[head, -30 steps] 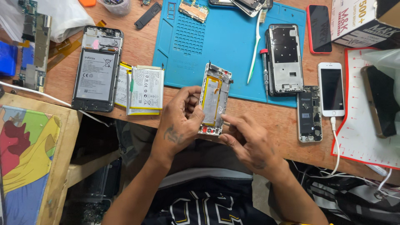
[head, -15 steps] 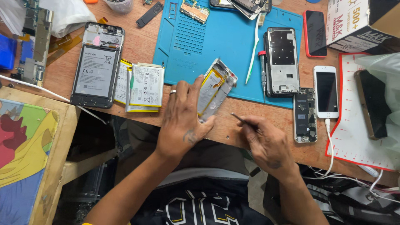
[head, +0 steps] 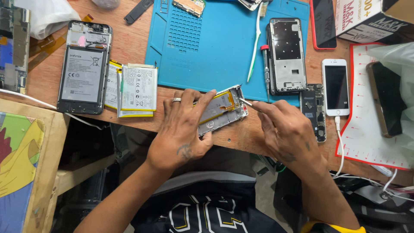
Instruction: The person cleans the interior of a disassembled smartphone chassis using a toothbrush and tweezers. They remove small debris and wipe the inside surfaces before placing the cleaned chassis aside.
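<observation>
My left hand (head: 183,127) lies over an opened phone frame (head: 224,108) with a yellow-edged battery, pressing it flat on the wooden table's front edge. A ring sits on one finger. My right hand (head: 282,129) pinches a thin metal tool (head: 246,102), whose tip touches the frame's right end near the blue mat (head: 207,39).
An open phone with its battery (head: 84,67) and loose batteries (head: 137,88) lie left. A black phone frame (head: 286,54), a white toothbrush (head: 255,47), a small board (head: 311,112), a white phone (head: 336,86) on a cable, a red-edged mat (head: 366,142) and a cardboard box (head: 371,19) lie right.
The phone frame came down from being held upright to lying flat under my left hand. My right hand moved up and brought the tool's tip to the frame's right end.
</observation>
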